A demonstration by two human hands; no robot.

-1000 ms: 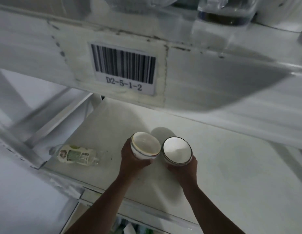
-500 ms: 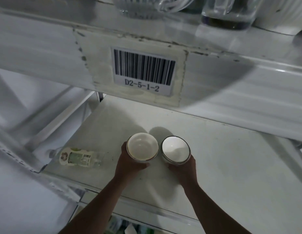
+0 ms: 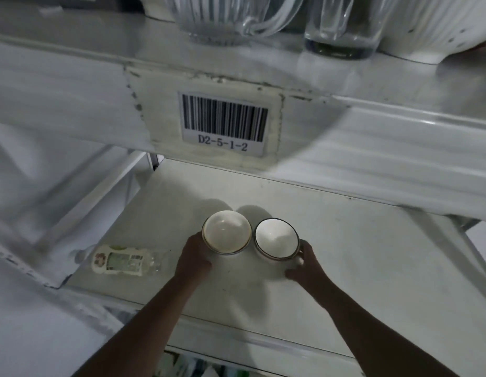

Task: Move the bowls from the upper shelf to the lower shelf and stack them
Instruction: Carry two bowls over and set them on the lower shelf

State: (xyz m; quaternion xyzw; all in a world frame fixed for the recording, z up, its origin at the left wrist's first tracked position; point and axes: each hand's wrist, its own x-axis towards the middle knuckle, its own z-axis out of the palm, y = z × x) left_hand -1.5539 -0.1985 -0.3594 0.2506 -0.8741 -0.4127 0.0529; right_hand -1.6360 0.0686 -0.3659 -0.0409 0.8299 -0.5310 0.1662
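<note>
Two small bowls stand side by side on the lower shelf, rims almost touching. The cream bowl with a dark gold rim is on the left, and my left hand wraps its near-left side. The white bowl with a dark rim is on the right. My right hand lies at its right side, fingertips by the wall and thumb spread away from it. Both bowls look empty and upright.
A plastic bottle lies on its side at the lower shelf's left end. The upper shelf's front beam carries a barcode label. Above it stand a ribbed glass jug, a drinking glass and a white ribbed bowl.
Both bowls came down and now rest on the lower shelf. My right hand slid from under the white bowl to its right side and its thumb opened. My view tilted up slightly.
</note>
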